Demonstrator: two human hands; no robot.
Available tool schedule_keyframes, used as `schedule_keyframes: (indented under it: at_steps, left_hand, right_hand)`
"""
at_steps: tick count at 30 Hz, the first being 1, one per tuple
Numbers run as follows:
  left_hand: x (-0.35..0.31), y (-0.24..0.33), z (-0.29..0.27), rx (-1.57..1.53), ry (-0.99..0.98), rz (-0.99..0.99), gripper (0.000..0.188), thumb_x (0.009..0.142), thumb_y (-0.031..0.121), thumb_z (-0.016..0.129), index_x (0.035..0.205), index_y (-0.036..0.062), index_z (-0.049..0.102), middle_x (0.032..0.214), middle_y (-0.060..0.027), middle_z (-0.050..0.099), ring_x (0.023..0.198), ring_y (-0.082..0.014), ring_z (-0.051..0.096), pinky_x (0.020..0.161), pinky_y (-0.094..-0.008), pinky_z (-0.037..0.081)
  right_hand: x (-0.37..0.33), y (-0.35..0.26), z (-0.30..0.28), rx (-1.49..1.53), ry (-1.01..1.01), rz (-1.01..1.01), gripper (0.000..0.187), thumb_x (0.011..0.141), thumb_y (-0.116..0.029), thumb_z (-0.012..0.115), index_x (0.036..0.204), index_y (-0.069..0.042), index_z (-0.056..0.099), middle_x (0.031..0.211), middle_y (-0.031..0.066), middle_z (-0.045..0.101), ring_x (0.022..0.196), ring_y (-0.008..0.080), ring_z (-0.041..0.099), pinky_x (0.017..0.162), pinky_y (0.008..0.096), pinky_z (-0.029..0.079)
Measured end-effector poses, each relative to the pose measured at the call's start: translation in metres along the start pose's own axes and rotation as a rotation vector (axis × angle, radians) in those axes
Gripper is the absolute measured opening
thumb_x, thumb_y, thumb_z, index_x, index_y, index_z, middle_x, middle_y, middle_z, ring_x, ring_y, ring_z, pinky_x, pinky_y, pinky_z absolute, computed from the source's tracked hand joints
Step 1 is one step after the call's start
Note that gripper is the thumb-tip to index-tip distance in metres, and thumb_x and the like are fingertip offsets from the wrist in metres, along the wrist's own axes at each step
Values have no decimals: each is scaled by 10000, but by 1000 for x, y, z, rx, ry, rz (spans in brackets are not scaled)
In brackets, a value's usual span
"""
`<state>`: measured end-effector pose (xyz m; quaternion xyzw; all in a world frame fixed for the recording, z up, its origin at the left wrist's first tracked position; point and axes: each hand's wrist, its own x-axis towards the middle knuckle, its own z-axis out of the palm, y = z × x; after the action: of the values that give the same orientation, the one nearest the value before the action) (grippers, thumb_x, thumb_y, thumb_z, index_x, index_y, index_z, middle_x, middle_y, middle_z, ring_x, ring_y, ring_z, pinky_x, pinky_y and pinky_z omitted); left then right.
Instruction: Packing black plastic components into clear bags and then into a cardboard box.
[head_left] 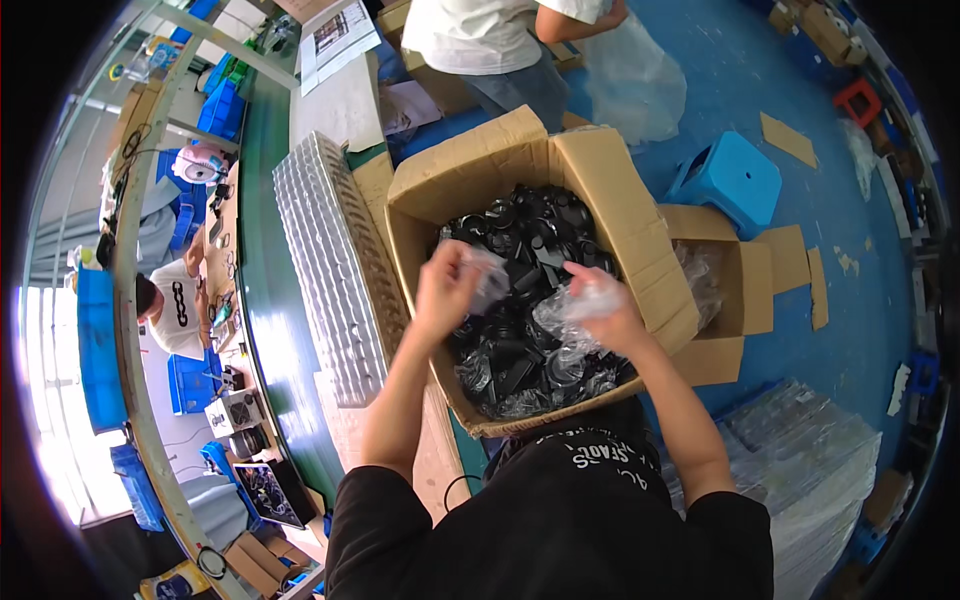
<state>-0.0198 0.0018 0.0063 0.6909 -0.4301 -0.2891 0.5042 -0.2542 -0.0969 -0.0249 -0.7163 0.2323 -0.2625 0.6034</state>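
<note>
Over an open cardboard box [622,230] in front of me, both my hands are raised. My left hand [446,292] is closed, its fingers pinching a thin clear plastic bag [487,280]. Opposite it, my right hand [612,318] has its fingers curled round another piece of clear plastic wrap [570,308]. Whether the two pieces belong to one bag I cannot tell. Below them, the box is filled with black plastic parts [540,222], several of them wrapped in clear film. Their exact kind is hard to make out.
Left of the box stands a stack of ribbed trays [325,270] on a green conveyor table [268,260]. A blue stool [735,182] and an opened carton [745,290] are to the right. Film-wrapped cartons [790,460] sit lower right. Two other people work nearby.
</note>
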Motion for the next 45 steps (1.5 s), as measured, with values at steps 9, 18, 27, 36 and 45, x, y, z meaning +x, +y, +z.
schedule_keyframes:
  at_steps: [9,18,27,36,45]
  left_hand:
    - [49,-27,39,124,-143,-22,212,786,115,549,948,2,625,837,-125,629,691,-231,566,637,-317,464]
    - [208,-259,82,581,-278,-318,360,825,209,431,1035,-23,609,1063,-182,617,940,-341,591,803,-406,456]
    - [205,-260,69,593,-327,-333,324,776,188,466,965,-21,626,979,-179,629,855,-351,585,746,-400,462]
    - [216,-256,67,635,-352,-314,287,727,167,501,895,-18,642,894,-176,640,770,-360,580,689,-394,468]
    - [190,-247,44,703,-354,-250,251,677,146,536,825,-15,659,810,-173,652,684,-370,574,633,-388,474]
  right_hand:
    - [-48,32,2,-134,213,101,506,606,52,517,1101,-20,586,1009,134,632,871,282,603,770,334,477]
    - [-47,65,-39,-453,175,-52,421,552,-11,536,965,-22,618,883,116,519,775,273,479,721,319,412]
    - [-41,68,-43,-389,125,22,424,538,-72,555,955,-28,618,917,121,503,810,270,462,757,322,394]
    - [-43,73,-43,-437,134,10,427,520,-98,561,940,-52,623,912,110,498,816,266,448,775,325,378]
    - [-46,77,-41,-449,158,-52,421,521,-88,560,937,-57,620,913,109,506,817,274,451,774,328,384]
